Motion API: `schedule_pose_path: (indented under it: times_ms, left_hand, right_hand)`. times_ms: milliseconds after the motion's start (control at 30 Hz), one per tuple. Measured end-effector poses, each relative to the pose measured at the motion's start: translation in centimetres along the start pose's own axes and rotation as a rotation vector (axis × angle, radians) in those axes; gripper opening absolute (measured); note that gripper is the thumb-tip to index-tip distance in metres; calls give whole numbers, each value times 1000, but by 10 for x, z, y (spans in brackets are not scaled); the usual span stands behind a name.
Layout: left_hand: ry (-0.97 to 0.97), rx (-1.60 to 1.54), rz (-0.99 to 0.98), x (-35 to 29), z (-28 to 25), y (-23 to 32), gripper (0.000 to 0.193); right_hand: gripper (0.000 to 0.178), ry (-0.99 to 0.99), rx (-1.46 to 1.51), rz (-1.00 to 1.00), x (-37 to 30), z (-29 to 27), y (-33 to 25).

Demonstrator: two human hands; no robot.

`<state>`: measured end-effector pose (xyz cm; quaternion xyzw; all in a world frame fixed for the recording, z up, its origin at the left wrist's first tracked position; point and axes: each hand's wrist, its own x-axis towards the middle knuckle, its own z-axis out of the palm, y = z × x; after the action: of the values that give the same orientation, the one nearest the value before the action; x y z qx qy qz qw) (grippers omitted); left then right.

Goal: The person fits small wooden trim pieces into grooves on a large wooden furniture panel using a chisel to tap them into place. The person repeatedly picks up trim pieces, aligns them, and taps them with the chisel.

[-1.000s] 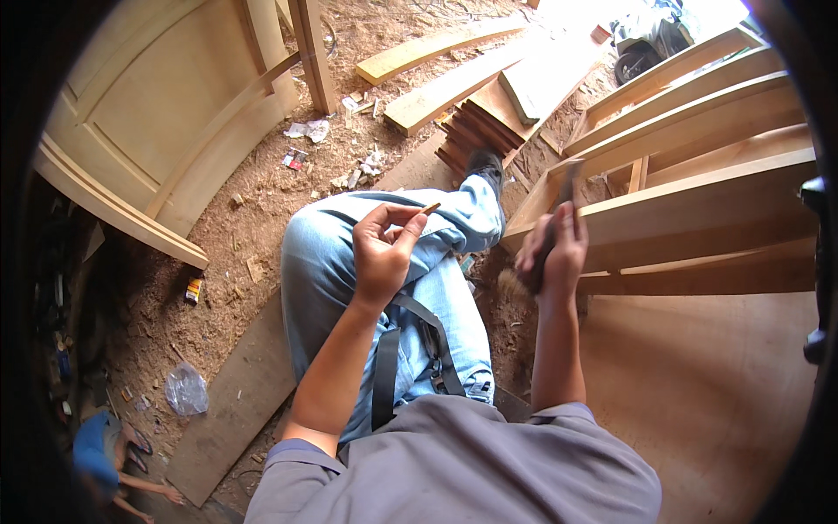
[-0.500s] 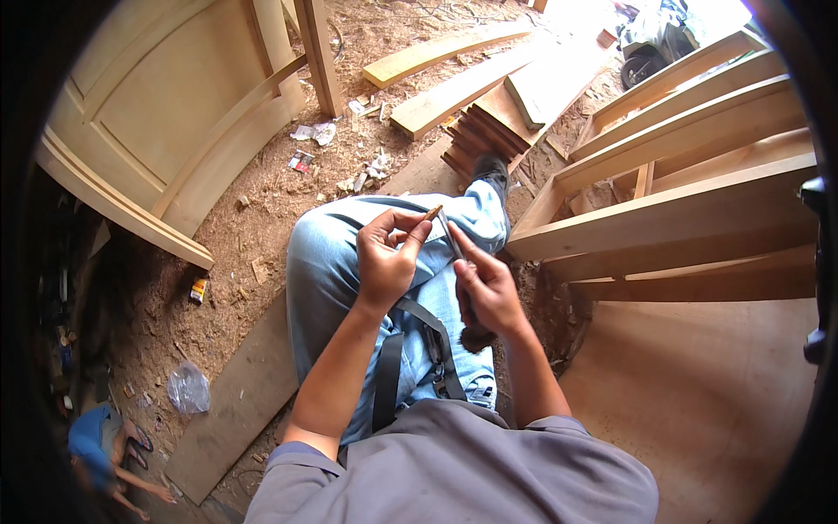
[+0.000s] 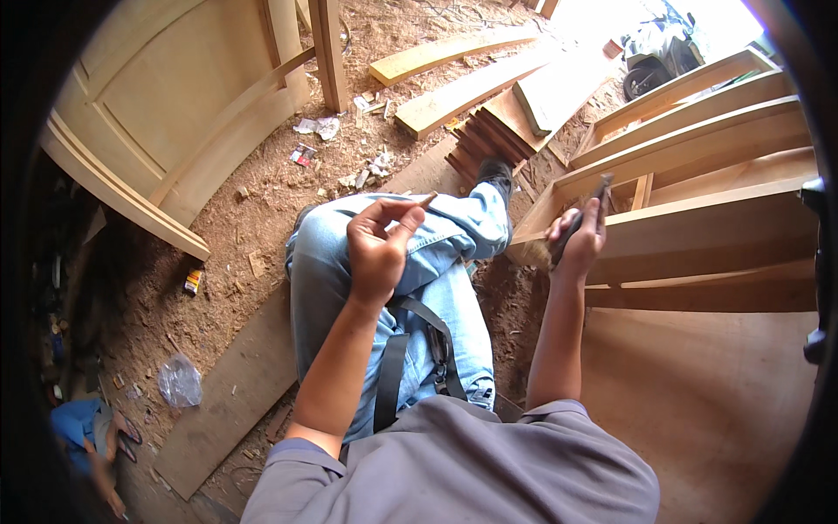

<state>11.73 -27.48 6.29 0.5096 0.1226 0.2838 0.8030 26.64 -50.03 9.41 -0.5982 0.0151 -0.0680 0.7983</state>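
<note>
My left hand [image 3: 377, 249] is above my jeans-clad knee, thumb and fingers pinching a short, pencil-like wooden stick [image 3: 429, 200] whose tip points up and right. Away to the right, my right hand [image 3: 580, 240] is wrapped round a chisel [image 3: 604, 185]. Its grey metal end sticks up past my fingers, and part of its dark handle shows below them. Behind the chisel is a slatted wooden frame [image 3: 698, 229]; whether they touch, I cannot tell. The two hands are well apart.
A panelled wooden door [image 3: 175, 113] stands at the far left. Boards [image 3: 471, 92] and a stack of brown strips [image 3: 476, 148] lie ahead on the shavings-covered floor. A plywood sheet [image 3: 690, 384] is at right. Another person [image 3: 83, 428] is at the lower left; a motorcycle [image 3: 663, 52] stands far right.
My right hand has swung the chisel away from the stick, out to the right beside the wooden frame, with its metal end now raised. My left hand keeps its pinch and has barely moved.
</note>
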Motion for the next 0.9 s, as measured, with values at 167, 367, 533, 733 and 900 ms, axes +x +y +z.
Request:
schedule_pose_path:
  times_ms: [167, 367, 533, 733, 900]
  left_hand:
    - [47, -183, -125, 7, -3, 5, 8]
    - [8, -120, -74, 5, -3, 3, 9]
    - [23, -58, -24, 6, -4, -1, 8]
    - [-3, 222, 96, 7, 2, -3, 6]
    - [-97, 571, 334, 13, 19, -7, 7]
  right_hand:
    - [55, -474, -183, 64, -64, -16, 38]
    - [51, -508, -166, 311, -102, 9, 46]
    - [51, -783, -124, 295, -110, 31, 16]
    - [49, -799, -243, 283, -120, 37, 24]
    - [40, -370, -206, 345, -79, 46, 25]
